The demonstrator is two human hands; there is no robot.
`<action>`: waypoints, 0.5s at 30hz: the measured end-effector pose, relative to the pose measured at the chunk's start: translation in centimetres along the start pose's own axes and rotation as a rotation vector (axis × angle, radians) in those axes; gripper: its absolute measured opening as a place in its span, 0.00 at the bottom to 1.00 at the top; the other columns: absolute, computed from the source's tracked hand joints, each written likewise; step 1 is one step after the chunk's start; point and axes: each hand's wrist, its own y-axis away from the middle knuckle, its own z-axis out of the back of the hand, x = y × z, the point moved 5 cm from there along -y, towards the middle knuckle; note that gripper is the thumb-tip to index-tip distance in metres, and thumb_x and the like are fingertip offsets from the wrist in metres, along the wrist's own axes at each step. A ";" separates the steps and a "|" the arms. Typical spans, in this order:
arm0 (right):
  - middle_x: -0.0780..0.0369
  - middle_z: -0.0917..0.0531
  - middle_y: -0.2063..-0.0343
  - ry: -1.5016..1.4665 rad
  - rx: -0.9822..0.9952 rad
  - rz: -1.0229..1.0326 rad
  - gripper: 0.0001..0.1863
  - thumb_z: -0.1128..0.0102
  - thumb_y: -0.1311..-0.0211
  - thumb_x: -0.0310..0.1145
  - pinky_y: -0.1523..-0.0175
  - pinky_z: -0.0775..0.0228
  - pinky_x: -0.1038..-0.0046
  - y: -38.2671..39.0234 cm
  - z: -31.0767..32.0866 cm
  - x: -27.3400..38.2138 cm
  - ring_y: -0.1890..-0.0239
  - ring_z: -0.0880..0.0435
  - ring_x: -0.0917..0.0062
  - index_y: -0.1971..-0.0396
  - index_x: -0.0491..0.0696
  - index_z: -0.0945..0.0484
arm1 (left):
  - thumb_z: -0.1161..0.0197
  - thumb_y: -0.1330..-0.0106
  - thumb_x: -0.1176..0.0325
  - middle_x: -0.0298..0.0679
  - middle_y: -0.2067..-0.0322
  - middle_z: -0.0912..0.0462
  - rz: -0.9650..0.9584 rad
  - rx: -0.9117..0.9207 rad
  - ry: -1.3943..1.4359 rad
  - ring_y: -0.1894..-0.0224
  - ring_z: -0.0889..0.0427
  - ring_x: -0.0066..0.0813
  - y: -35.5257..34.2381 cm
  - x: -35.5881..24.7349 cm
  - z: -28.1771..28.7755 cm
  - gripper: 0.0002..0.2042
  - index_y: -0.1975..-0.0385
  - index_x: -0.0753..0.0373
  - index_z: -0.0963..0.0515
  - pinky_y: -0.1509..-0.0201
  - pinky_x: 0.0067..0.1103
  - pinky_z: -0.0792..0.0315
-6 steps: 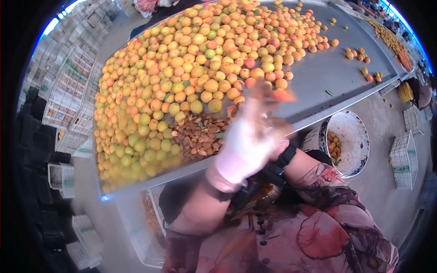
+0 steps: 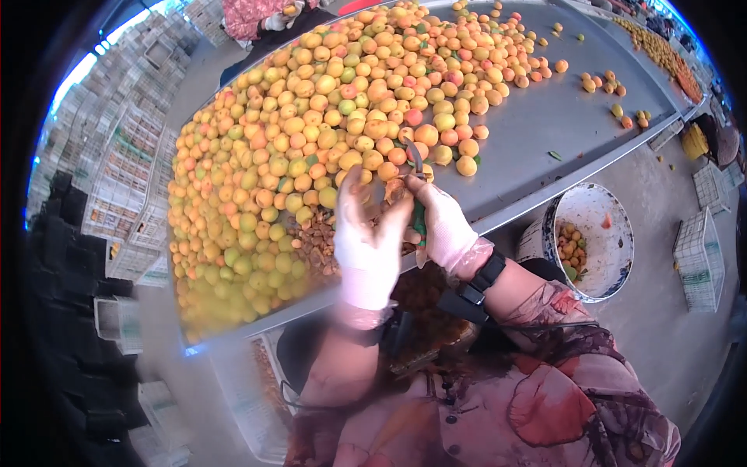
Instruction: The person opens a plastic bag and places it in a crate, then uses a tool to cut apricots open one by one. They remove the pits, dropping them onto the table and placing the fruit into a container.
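My left hand (image 2: 364, 253), in a pale glove, is open over the near edge of the fruit heap, thumb and fingers apart. My right hand (image 2: 449, 226), also gloved, is closed around a small knife (image 2: 421, 220) with a green handle. Its thin curved blade points away from me toward the apricots (image 2: 311, 144). Between the hands, a brownish-orange piece (image 2: 394, 189) shows near the fingertips; whether a hand touches it is unclear. Brown apricot pits (image 2: 317, 237) lie in a pile beside and partly behind my left hand.
A metal table (image 2: 521, 148) with a raised rim carries the heap. To the right stands a white bucket (image 2: 615, 261) with fruit inside and a red-orange piece (image 2: 606, 221) against its inner wall or in the air. Crates (image 2: 700, 261) stand around. Across the table, a person's gloved hand (image 2: 274, 22) shows.
The hands, overlapping and blurred before, have come apart, with my left hand further left. The reddish piece by the fingers is gone from there; a similar one appears within the bucket's opening.
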 end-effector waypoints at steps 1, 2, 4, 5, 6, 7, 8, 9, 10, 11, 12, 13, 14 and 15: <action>0.64 0.21 0.75 -0.022 -0.047 -0.040 0.14 0.50 0.27 0.41 0.87 0.43 0.79 0.7 -0.3 0.5 0.89 0.30 0.80 0.55 0.46 0.27 | 0.36 0.36 0.77 0.43 0.48 0.22 -0.020 -0.062 -0.205 0.57 0.19 0.25 -0.4 1.1 1.4 0.29 0.34 0.67 0.37 0.55 0.21 0.22; 0.64 0.21 0.75 -0.034 -0.039 -0.045 0.14 0.50 0.27 0.41 0.87 0.43 0.79 1.0 -0.3 0.4 0.89 0.30 0.80 0.55 0.46 0.27 | 0.36 0.36 0.77 0.43 0.48 0.22 -0.021 -0.065 -0.220 0.57 0.19 0.25 -0.2 1.3 1.5 0.29 0.34 0.67 0.37 0.55 0.21 0.22; 0.64 0.21 0.75 -0.021 0.076 -0.012 0.13 0.50 0.27 0.41 0.85 0.40 0.80 1.5 -0.7 0.3 0.87 0.28 0.81 0.55 0.47 0.27 | 0.38 0.34 0.76 0.41 0.53 0.20 0.185 0.204 0.134 0.60 0.19 0.20 0.5 2.2 0.4 0.24 0.38 0.69 0.32 0.60 0.16 0.22; 0.64 0.21 0.75 -0.032 0.085 -0.016 0.13 0.50 0.27 0.41 0.85 0.40 0.80 1.6 -0.7 0.2 0.87 0.28 0.81 0.55 0.47 0.27 | 0.38 0.34 0.75 0.39 0.56 0.18 0.216 0.166 0.111 0.63 0.19 0.18 0.8 2.2 0.4 0.21 0.41 0.69 0.29 0.65 0.13 0.24; 0.64 0.21 0.75 -0.033 0.127 -0.051 0.12 0.49 0.27 0.40 0.85 0.40 0.80 1.7 -0.6 -0.1 0.87 0.28 0.81 0.55 0.47 0.28 | 0.38 0.33 0.75 0.39 0.56 0.18 0.164 0.117 0.079 0.62 0.19 0.19 0.9 1.6 0.6 0.20 0.42 0.70 0.28 0.64 0.14 0.23; 0.64 0.21 0.75 -0.033 0.168 -0.085 0.11 0.49 0.27 0.40 0.85 0.40 0.80 1.8 -0.8 -0.4 0.87 0.28 0.80 0.55 0.48 0.28 | 0.38 0.33 0.74 0.40 0.55 0.18 0.111 0.070 0.047 0.61 0.19 0.20 0.9 1.1 0.7 0.19 0.43 0.70 0.28 0.63 0.15 0.23; 0.64 0.20 0.75 -0.062 0.147 -0.108 0.13 0.48 0.28 0.40 0.86 0.40 0.80 2.3 -1.5 -0.2 0.87 0.27 0.81 0.52 0.48 0.29 | 0.38 0.33 0.74 0.40 0.55 0.18 0.109 0.067 0.035 0.61 0.19 0.20 0.8 1.2 1.1 0.19 0.43 0.70 0.28 0.63 0.15 0.23; 0.64 0.20 0.75 -0.072 0.154 -0.109 0.13 0.48 0.28 0.40 0.86 0.40 0.80 2.7 -1.9 0.0 0.87 0.27 0.81 0.52 0.48 0.29 | 0.38 0.33 0.75 0.39 0.55 0.19 0.093 0.030 0.053 0.59 0.19 0.20 0.8 1.4 1.8 0.19 0.44 0.70 0.27 0.61 0.16 0.23; 0.64 0.20 0.75 0.010 0.179 -0.118 0.15 0.47 0.28 0.41 0.85 0.40 0.80 3.1 -2.1 0.0 0.87 0.27 0.81 0.51 0.47 0.30 | 0.38 0.33 0.75 0.39 0.55 0.19 0.077 -0.006 0.071 0.58 0.19 0.20 0.7 1.4 2.4 0.18 0.44 0.70 0.27 0.58 0.16 0.24; 0.64 0.20 0.75 0.092 0.195 -0.124 0.16 0.47 0.28 0.42 0.85 0.41 0.81 3.3 -1.9 0.0 0.87 0.27 0.81 0.50 0.47 0.31 | 0.38 0.33 0.75 0.39 0.55 0.19 0.077 0.000 0.063 0.58 0.19 0.20 0.8 1.0 2.4 0.18 0.44 0.70 0.27 0.58 0.16 0.24; 0.65 0.20 0.74 0.144 0.193 -0.127 0.19 0.46 0.28 0.44 0.85 0.41 0.81 3.1 -1.3 -0.3 0.86 0.27 0.83 0.48 0.46 0.31 | 0.38 0.33 0.75 0.39 0.55 0.19 0.078 -0.002 -0.010 0.56 0.20 0.21 1.0 0.4 2.2 0.18 0.44 0.71 0.27 0.56 0.17 0.24; 0.65 0.20 0.74 0.136 0.191 -0.124 0.19 0.46 0.28 0.44 0.85 0.41 0.81 3.2 -1.0 -0.3 0.86 0.27 0.83 0.48 0.46 0.31 | 0.38 0.33 0.75 0.39 0.54 0.19 0.078 -0.005 -0.082 0.55 0.20 0.21 1.1 0.0 2.2 0.18 0.44 0.71 0.27 0.53 0.17 0.25; 0.65 0.21 0.73 0.140 0.208 -0.114 0.19 0.46 0.28 0.44 0.84 0.41 0.81 3.6 -1.4 0.2 0.85 0.27 0.84 0.48 0.46 0.31 | 0.38 0.33 0.75 0.39 0.54 0.19 0.078 -0.005 -0.088 0.55 0.20 0.21 1.4 0.1 2.2 0.18 0.44 0.71 0.27 0.53 0.17 0.25; 0.66 0.21 0.73 0.144 0.225 -0.105 0.20 0.46 0.28 0.45 0.84 0.40 0.81 3.9 -1.7 0.4 0.84 0.27 0.85 0.48 0.46 0.31 | 0.39 0.33 0.75 0.40 0.54 0.19 0.068 0.038 -0.058 0.54 0.20 0.22 1.6 0.4 2.1 0.18 0.45 0.71 0.27 0.53 0.17 0.25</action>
